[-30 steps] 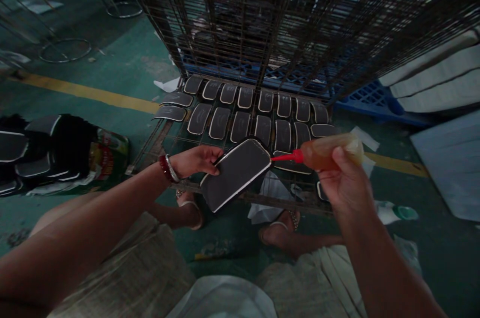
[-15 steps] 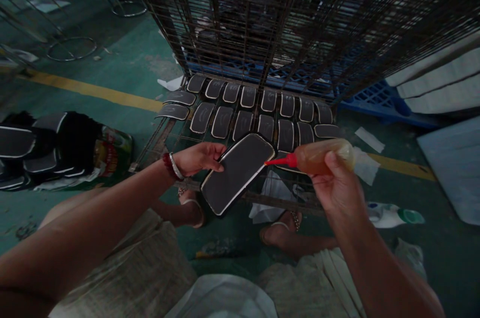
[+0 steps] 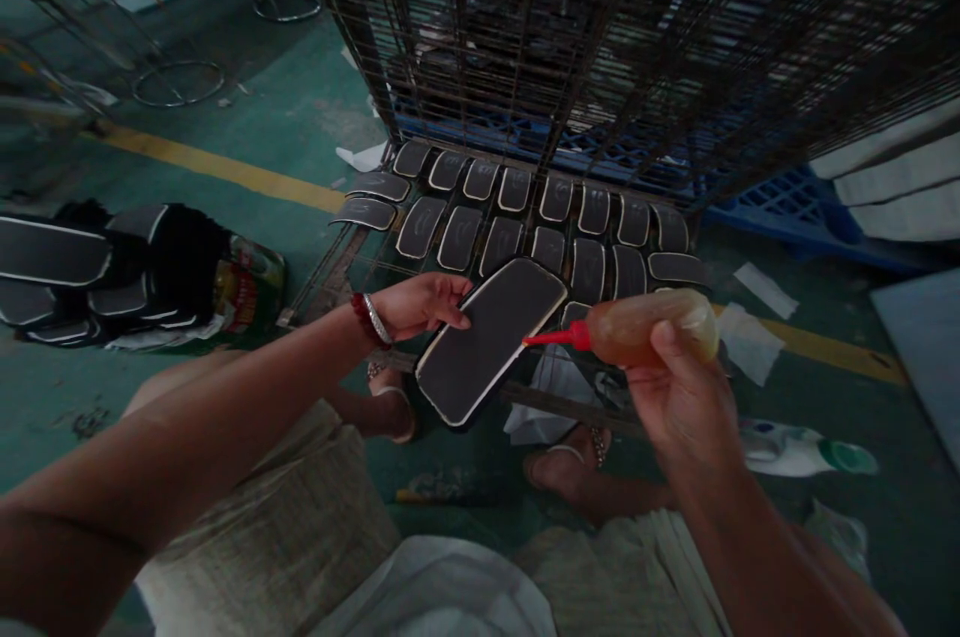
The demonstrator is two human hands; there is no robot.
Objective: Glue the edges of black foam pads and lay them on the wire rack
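Note:
My left hand (image 3: 431, 307) pinches a dark, rounded rectangular panel (image 3: 491, 347) by its left edge, thumb on the top face. A pale line runs round the panel's rim, and the panel slants up to the right. In my right hand (image 3: 679, 387) is a clear squeeze bottle (image 3: 637, 322) of amber liquid, lying nearly level. Its red nozzle (image 3: 556, 335) points left, and the tip is at the panel's right edge; I cannot tell whether it touches. Similar dark panels (image 3: 595, 209) lie in rows on the wire rack (image 3: 330, 282) beyond my hands.
A tall wire-mesh rack (image 3: 525, 47) stands ahead over a blue pallet (image 3: 795, 212). More dark panels (image 3: 52, 252) are piled at the left by a green container (image 3: 259, 282). A white bottle with a green cap (image 3: 810, 452) lies at the right near paper scraps (image 3: 750, 342).
The nozzle tip has moved a little down and left along the panel's right edge. My left hand keeps its hold, and the whole view has shifted slightly.

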